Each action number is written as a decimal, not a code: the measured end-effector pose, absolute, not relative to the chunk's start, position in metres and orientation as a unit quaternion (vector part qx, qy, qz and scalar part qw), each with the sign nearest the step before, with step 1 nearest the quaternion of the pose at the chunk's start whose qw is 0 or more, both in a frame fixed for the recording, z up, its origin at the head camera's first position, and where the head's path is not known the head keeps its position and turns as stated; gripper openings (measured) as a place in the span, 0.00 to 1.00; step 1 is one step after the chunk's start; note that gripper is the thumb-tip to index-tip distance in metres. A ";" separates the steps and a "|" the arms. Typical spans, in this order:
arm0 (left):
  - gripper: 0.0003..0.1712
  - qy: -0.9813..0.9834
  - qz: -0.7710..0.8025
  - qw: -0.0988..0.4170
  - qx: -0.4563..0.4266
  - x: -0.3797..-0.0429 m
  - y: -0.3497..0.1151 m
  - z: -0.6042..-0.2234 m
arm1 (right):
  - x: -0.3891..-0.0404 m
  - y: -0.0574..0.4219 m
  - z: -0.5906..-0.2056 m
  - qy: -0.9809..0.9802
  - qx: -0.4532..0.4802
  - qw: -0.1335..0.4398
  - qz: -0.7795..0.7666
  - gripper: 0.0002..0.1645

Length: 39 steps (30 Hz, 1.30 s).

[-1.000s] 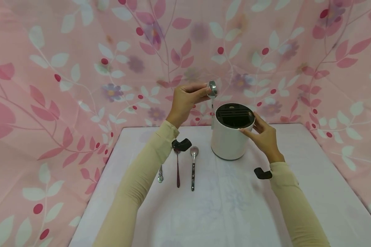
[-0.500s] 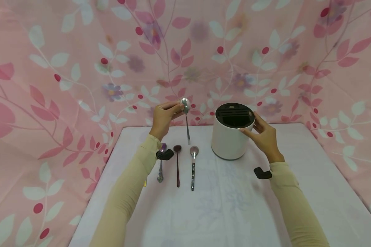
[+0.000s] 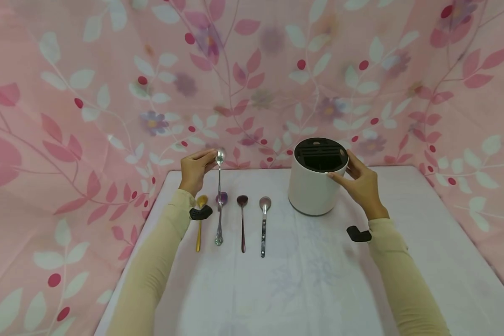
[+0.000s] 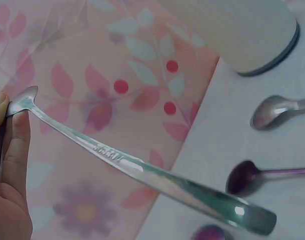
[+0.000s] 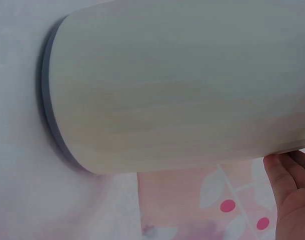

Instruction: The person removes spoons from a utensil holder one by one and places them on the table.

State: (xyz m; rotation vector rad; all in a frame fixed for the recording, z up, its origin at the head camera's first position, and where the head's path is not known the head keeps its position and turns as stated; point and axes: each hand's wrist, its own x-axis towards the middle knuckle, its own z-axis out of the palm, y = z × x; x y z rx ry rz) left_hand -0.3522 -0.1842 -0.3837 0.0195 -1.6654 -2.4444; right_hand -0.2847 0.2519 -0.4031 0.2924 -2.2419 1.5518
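In the head view, my left hand (image 3: pixel 194 171) pinches a silver spoon (image 4: pixel 137 167) by its bowl above the back left of the table. Its long handle hangs down, and its flattened end shows large in the left wrist view. Behind the handle lies a spoon with a purple bowl (image 3: pixel 219 228). A gold spoon (image 3: pixel 199 233) lies to its left, partly covered by the wrist strap. With thumb and fingers, my right hand (image 3: pixel 361 186) grips the upper right side of a white cylindrical cutlery holder (image 3: pixel 312 191) with a black slotted top. The holder stands upright.
A dark red spoon (image 3: pixel 242 224) and a spoon with a black patterned handle (image 3: pixel 263 231) lie side by side between the left hand and the holder. The white tablecloth (image 3: pixel 277 294) ends at a pink floral backdrop (image 3: pixel 260 70).
My left hand has carried the silver spoon leftward and down, from beside the holder to above the row of spoons. The right hand has stayed on the holder.
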 end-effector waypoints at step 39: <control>0.25 -0.604 -0.749 0.042 0.270 -0.305 -0.291 -0.461 | -0.282 0.251 -0.402 -0.801 0.104 0.201 0.554 0.49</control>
